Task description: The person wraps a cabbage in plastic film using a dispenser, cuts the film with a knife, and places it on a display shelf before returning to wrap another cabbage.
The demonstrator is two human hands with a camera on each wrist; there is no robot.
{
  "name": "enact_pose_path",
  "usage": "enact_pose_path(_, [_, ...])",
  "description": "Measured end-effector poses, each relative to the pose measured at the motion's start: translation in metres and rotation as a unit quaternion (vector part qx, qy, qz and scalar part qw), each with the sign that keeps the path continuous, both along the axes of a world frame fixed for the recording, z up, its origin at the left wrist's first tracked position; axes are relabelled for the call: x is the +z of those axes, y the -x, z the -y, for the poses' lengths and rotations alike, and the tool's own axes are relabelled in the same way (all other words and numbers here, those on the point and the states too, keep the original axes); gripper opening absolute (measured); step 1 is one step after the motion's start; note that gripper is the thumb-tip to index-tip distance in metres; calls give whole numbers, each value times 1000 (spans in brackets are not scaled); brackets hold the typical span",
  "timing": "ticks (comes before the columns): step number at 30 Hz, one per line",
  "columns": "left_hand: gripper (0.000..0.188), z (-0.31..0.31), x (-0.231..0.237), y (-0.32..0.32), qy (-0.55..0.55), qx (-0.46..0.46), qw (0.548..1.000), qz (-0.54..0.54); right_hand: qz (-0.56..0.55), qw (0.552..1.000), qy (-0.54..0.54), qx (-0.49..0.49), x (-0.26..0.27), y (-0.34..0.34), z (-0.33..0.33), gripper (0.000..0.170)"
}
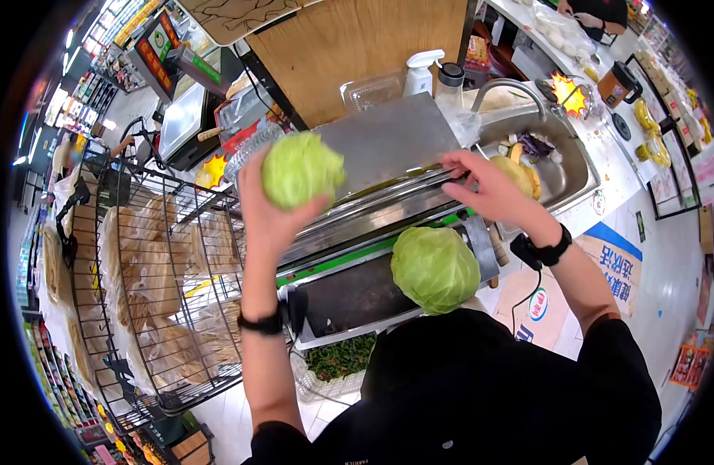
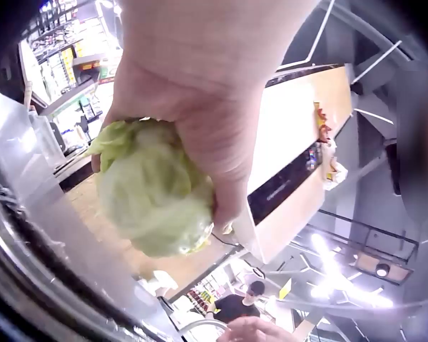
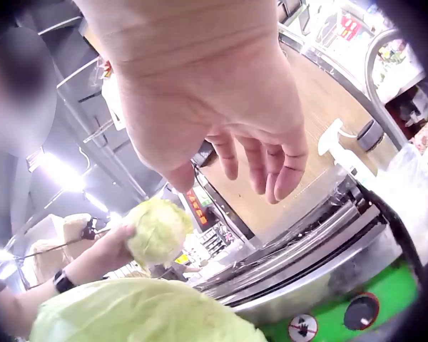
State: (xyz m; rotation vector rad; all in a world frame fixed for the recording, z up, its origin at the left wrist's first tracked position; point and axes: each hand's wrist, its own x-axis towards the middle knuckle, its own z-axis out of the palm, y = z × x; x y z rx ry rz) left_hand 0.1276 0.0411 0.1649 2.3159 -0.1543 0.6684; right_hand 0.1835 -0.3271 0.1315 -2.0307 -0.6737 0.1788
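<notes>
My left hand (image 1: 270,211) grips a small light-green cabbage (image 1: 302,170), its thumb and fingers spread around the sides, held up at the left end of a metal wrapping machine (image 1: 388,143). In the left wrist view the same cabbage (image 2: 153,192) sits under the palm. A bigger cabbage (image 1: 436,270) rests on the dark tray at the machine's near side. Over the machine's right end hovers my right hand (image 1: 492,184), its fingers loosely bent with nothing between them. The right wrist view shows that hand (image 3: 221,121) above the rollers, with the bigger cabbage (image 3: 143,310) below.
A wire cart (image 1: 159,287) with bagged goods stands at the left. At the right is a sink (image 1: 578,167) holding vegetable scraps. A white spray bottle (image 1: 420,74) and a clear plastic tray (image 1: 372,91) stand behind the machine. A basket of greens (image 1: 337,360) sits below.
</notes>
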Motion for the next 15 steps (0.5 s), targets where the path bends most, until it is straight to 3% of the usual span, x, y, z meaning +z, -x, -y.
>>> enact_pose_path(5, [100,4,-45,-85,-1,1,998,-59,7,1000,22,-6,-19,-42,-13,42])
enact_pose_path(12, [103,13,-54,-91,-23,-11,998,-57,111,993,37,-24,-48,-74,-14,40])
enact_pose_path(15, [91,-2,-67,-84,32,14,997,68,111,990,85,-4,-57,-91,-9,33])
